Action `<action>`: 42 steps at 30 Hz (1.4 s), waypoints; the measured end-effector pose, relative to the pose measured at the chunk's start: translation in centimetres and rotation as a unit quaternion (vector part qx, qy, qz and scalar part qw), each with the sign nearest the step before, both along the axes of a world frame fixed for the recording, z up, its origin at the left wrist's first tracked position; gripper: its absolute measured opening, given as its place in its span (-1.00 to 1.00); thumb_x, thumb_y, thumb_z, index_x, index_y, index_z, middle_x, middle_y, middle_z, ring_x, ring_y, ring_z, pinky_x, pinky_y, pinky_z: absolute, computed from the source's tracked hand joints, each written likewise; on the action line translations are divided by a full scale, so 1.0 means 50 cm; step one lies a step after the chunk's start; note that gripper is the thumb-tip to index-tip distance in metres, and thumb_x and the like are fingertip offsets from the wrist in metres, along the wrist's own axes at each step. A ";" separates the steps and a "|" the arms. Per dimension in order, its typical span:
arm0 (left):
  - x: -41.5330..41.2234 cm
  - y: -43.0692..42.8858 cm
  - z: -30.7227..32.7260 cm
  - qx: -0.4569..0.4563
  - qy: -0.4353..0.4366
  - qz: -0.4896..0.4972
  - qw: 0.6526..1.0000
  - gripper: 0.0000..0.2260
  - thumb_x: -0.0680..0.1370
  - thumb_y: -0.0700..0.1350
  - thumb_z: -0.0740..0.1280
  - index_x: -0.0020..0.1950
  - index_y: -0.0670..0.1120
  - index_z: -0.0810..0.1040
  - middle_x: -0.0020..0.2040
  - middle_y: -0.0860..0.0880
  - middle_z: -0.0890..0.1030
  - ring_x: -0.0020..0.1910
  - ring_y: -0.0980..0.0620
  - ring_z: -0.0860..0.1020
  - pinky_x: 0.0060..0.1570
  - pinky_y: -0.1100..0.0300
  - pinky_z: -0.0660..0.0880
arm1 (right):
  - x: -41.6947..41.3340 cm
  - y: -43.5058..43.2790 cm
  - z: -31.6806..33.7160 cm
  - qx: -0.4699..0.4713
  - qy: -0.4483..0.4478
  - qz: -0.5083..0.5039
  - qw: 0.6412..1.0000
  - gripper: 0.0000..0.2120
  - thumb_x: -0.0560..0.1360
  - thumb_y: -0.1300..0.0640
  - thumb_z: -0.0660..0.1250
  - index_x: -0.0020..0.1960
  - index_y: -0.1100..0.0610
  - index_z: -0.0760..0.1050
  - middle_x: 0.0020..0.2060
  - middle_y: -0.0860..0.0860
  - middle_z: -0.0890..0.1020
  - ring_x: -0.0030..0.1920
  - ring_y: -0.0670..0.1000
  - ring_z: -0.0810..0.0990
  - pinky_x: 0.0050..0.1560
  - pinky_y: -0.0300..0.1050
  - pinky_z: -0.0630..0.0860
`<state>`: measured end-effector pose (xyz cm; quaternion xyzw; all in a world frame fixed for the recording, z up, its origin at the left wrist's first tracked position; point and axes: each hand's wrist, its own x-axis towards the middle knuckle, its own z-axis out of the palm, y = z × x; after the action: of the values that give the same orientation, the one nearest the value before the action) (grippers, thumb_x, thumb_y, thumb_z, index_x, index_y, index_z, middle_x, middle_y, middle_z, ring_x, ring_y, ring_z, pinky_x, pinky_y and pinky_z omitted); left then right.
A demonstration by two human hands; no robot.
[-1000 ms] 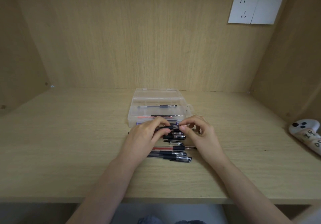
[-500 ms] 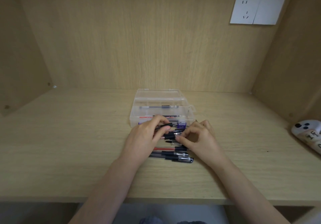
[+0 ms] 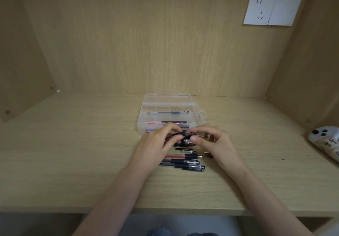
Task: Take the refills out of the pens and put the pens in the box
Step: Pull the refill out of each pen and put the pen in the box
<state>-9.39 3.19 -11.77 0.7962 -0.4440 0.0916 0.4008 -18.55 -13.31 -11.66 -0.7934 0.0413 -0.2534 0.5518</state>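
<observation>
At centre of the pale wood-grain counter point(image 3: 73, 153), just on the near side of a clear rectangular plastic box point(image 3: 198, 115): left hand point(image 3: 156, 144), grip clenched on a black-and-clear plastic gel pen point(image 3: 180, 134), thumb and fingers curled round its barrel; right hand point(image 3: 214, 142), grip pinching the same pen at its right end between thumb and forefinger. Pen held roughly level, lying left to right, close to the box's near wall. Box lid open, lying flat on the far side; one dark pen in the far section; thin red and black items in the near section, kind not discernible. Loose pens point(image 3: 183, 164), several, black-gripped with clear caps, and one red pen point(image 3: 176, 156), lying side by side on the counter between and just near of the hands. White wall socket point(image 3: 271, 10), far right, on the back panel. White handheld controller with dark buttons point(image 3: 324, 142), right edge of the counter, well apart from the pens.
</observation>
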 end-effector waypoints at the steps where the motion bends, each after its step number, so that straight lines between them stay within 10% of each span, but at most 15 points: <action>1: -0.001 -0.001 0.000 0.001 0.002 -0.006 1.000 -0.89 0.53 0.10 0.23 0.02 0.15 0.43 -0.16 0.25 0.62 -0.11 0.29 0.58 -0.09 0.14 0.53 | -0.002 0.000 0.004 0.022 -0.007 0.010 1.000 -0.85 0.32 0.07 0.46 -0.11 0.00 0.67 -0.21 -0.10 0.64 -0.19 -0.18 0.42 -0.12 -0.37 0.31; 8: -0.003 0.000 0.002 -0.013 0.026 -0.009 1.000 -0.93 0.54 0.06 0.24 0.01 0.16 0.42 -0.20 0.26 0.61 -0.19 0.35 0.55 -0.14 0.22 0.52 | -0.003 -0.003 0.012 0.164 -0.036 -0.015 0.986 -0.92 0.36 0.12 0.42 -0.16 0.06 0.65 -0.19 0.03 0.69 -0.14 -0.07 0.60 -0.05 -0.26 0.50; 15: -0.004 0.002 0.004 -0.022 0.014 0.013 1.000 -0.88 0.53 0.07 0.24 0.05 0.12 0.45 -0.19 0.22 0.63 -0.16 0.35 0.57 -0.12 0.22 0.54 | -0.011 -0.051 0.024 0.367 -0.215 -0.192 0.884 -0.88 0.58 0.19 0.20 -0.14 0.12 0.41 -0.44 0.00 0.62 -0.47 -0.07 0.54 -0.45 -0.29 0.41; 24: -0.006 0.003 0.005 -0.017 0.010 0.020 1.000 -0.88 0.54 0.08 0.23 0.04 0.12 0.45 -0.20 0.21 0.63 -0.17 0.35 0.57 -0.13 0.32 0.50 | 0.010 -0.060 -0.015 0.011 -0.033 -0.331 0.943 -0.80 0.56 0.07 0.26 0.00 0.18 0.56 -0.35 -0.01 0.52 -0.37 -0.13 0.44 -0.40 -0.41 0.33; 32: -0.006 0.004 0.005 -0.003 0.010 0.024 1.000 -0.87 0.54 0.09 0.23 0.04 0.11 0.46 -0.21 0.25 0.62 -0.16 0.36 0.56 -0.12 0.27 0.51 | 0.010 -0.063 -0.025 -0.037 0.051 -0.338 0.939 -0.76 0.57 0.12 0.21 -0.04 0.25 0.60 -0.11 0.16 0.66 -0.16 0.08 0.53 -0.15 -0.14 0.35; 42: -0.006 0.004 0.006 -0.013 0.020 0.034 0.999 -0.86 0.54 0.13 0.19 0.06 0.15 0.43 -0.19 0.25 0.63 -0.16 0.32 0.58 -0.13 0.13 0.56 | 0.038 -0.045 0.013 -0.155 0.037 -0.215 0.964 -0.84 0.54 0.11 0.25 -0.01 -0.03 0.60 -0.07 -0.11 0.62 0.07 0.04 0.47 0.11 0.03 0.43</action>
<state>-9.68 3.40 -11.48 0.8073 -0.4070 0.0949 0.4166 -16.63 -15.56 -11.03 -0.8504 0.1917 -0.3400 0.3527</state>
